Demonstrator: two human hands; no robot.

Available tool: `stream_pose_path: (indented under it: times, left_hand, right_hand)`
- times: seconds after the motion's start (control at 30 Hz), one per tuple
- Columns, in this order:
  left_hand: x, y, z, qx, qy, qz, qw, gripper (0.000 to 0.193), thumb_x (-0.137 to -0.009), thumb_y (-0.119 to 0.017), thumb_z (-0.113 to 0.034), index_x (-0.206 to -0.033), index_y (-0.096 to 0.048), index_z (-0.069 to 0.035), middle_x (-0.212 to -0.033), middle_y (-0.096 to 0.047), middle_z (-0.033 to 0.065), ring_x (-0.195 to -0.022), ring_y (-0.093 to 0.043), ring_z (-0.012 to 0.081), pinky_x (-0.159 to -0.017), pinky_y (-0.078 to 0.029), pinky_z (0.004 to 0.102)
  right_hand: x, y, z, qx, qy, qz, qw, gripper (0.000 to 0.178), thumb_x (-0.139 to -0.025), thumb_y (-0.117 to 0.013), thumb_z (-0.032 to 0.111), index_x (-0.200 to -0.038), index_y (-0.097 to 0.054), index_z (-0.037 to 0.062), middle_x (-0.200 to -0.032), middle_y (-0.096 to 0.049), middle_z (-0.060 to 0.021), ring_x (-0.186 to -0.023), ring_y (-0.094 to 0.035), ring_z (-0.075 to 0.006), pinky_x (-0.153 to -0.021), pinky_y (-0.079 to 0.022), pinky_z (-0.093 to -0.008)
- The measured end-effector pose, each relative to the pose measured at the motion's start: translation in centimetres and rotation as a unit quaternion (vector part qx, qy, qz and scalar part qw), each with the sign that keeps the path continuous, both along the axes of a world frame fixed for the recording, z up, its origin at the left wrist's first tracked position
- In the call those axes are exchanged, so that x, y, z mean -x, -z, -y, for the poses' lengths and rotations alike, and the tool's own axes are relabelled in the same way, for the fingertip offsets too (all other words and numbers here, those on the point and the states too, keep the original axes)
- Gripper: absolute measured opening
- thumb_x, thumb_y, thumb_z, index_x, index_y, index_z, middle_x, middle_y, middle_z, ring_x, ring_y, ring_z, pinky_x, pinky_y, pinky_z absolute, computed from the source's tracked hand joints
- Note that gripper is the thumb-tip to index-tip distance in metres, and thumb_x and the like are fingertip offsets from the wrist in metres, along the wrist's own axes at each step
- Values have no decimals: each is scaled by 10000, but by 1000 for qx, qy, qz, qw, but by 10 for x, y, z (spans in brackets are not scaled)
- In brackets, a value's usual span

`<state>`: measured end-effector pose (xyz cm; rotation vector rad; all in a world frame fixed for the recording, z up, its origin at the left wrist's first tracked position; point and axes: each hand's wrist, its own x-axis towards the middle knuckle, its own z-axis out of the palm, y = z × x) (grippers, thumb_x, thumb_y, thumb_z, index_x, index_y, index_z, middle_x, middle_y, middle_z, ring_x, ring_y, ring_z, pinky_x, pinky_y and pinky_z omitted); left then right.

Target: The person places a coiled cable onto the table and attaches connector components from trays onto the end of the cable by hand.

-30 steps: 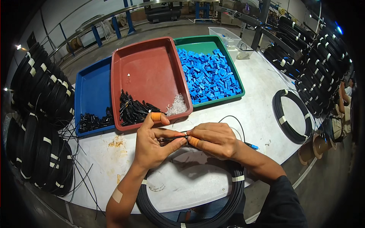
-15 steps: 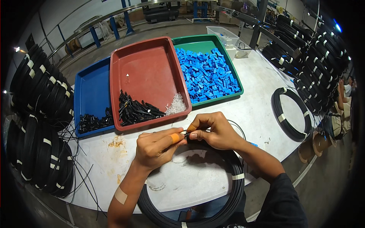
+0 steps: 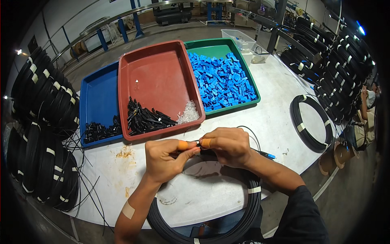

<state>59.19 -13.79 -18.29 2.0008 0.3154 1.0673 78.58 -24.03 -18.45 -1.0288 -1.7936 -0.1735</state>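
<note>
Over the far rim of a black cable coil (image 3: 254, 203), my two hands meet fingertip to fingertip. Between them shows a small black connector piece (image 3: 198, 144), mostly covered by the fingers. My left hand (image 3: 165, 159) pinches its left end, thumb below and orange-wrapped index finger above. The right end is pinched by my right hand (image 3: 228, 145), which also wears an orange finger wrap. Beyond my right wrist, a thin cable loops out to a blue-tipped connector (image 3: 269, 155) on the table. White tape bands bind the coil, which overhangs the near table edge.
A red tray (image 3: 158, 77) of black parts and clear pieces stands ahead, between a blue tray (image 3: 99, 95) of black parts and a green tray (image 3: 209, 46) of blue connectors. Cable coils (image 3: 44, 162) crowd the left; another coil (image 3: 310, 122) lies right. A person (image 3: 367, 114) is far right.
Both hands have turned so the thumbs and fingers line up along the small black piece. My right hand has lowered slightly, and the blue-tipped connector shows more.
</note>
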Motion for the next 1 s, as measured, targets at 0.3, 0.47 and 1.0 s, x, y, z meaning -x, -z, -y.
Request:
stream_pose_path:
  times: [0.3,0.47,1.0]
  left_hand:
    - [2,-4,-6,-221,-27,35,974,162,-754,-863,-69,-886,-773,-40,-808,-763,107,-641,-732,199,-545,-557,276]
    - [7,-3,-8,-234,-8,48,971,157,-774,-856,-56,-898,-775,-4,-773,-753,112,-614,-723,186,-540,-542,254]
    - [9,-5,-8,-389,-27,-88,917,76,-753,-826,1,-814,-781,-6,-772,-762,118,-594,-723,202,-559,-559,259]
  right_hand:
    - [6,-16,1,273,-36,-215,937,104,-856,-772,11,-952,-743,-16,-835,-763,-116,-769,-742,-161,-702,-579,-297]
    - [11,-11,-2,194,-19,-149,970,146,-818,-802,18,-951,-741,16,-871,-756,-126,-769,-749,-239,-684,-576,-315]
    - [-5,-16,-20,436,-119,-289,844,70,-877,-729,-39,-943,-719,-61,-805,-720,-95,-712,-654,-111,-635,-536,-274]
